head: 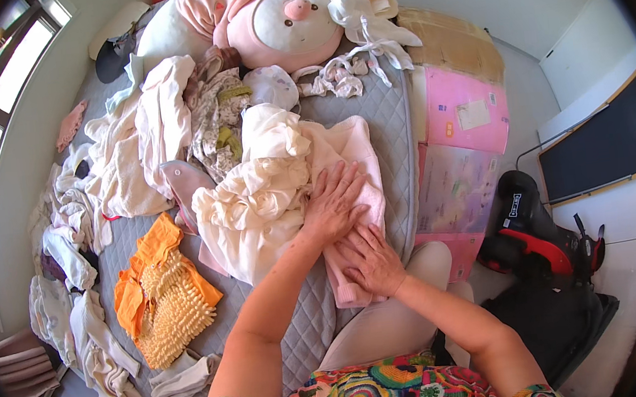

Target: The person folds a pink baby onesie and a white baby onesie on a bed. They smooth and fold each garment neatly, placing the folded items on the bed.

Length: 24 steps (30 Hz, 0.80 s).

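Note:
A pale pink garment (341, 143) lies lengthwise near the right edge of the grey quilted mattress (302, 322). My left hand (333, 202) rests flat across its middle with fingers spread. Just below, my right hand (374, 262) presses on the lower part, where a cuff-like end (351, 295) sticks out. Both palms face down and neither hand grips anything. Left of the pink garment sits a bunched cream ruffled garment (255, 205), touching it. My hands cover part of the pink cloth.
Piled clothes (153, 128) spread over the left side, near an orange garment and a yellow chenille cloth (176, 312). A large pink-and-white plush toy (288, 24) lies at the back. Pink boxes (459, 108) stand along the right edge, with a black-and-red child seat (537, 239) beyond.

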### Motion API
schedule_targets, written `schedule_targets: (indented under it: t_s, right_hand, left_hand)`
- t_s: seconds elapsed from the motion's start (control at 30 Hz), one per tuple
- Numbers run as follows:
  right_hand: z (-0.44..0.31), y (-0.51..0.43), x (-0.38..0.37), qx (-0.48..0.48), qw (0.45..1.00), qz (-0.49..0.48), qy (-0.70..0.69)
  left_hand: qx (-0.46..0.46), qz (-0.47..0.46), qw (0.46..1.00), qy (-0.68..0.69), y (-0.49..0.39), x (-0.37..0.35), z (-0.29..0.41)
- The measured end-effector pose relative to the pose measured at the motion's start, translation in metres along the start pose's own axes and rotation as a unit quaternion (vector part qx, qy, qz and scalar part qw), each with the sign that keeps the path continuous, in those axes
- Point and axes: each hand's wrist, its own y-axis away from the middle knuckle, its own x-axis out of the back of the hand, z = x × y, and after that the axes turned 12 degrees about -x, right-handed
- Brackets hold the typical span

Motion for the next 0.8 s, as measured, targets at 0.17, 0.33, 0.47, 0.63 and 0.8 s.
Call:
schedule_targets:
  t_s: [0.17,0.33,0.47,0.63,0.8]
  right_hand:
    - [0.018,0.002,0.031,0.051,0.996,0.063,-0.045]
    - [0.034,0.027,0.050,-0.165,0.964,0.148,-0.150]
    - [0.028,0.035,0.015,-0.228,0.935,0.123,-0.243]
    - [0.013,0.032,0.003,-0.218,0.946,0.140,-0.195]
    - [0.008,0.017,0.008,-0.257,0.935,0.175,-0.170]
  left_hand:
    - [-0.049,0.001,0.997,0.066,0.002,0.024,-0.005]
    - [0.085,0.035,0.991,0.101,0.062,0.067,0.040]
    - [0.329,0.168,0.888,0.274,0.077,0.046,0.080]
    - [0.416,0.206,0.733,0.497,0.089,0.015,0.064]
    - [0.400,0.181,0.745,0.502,0.092,0.019,0.054]
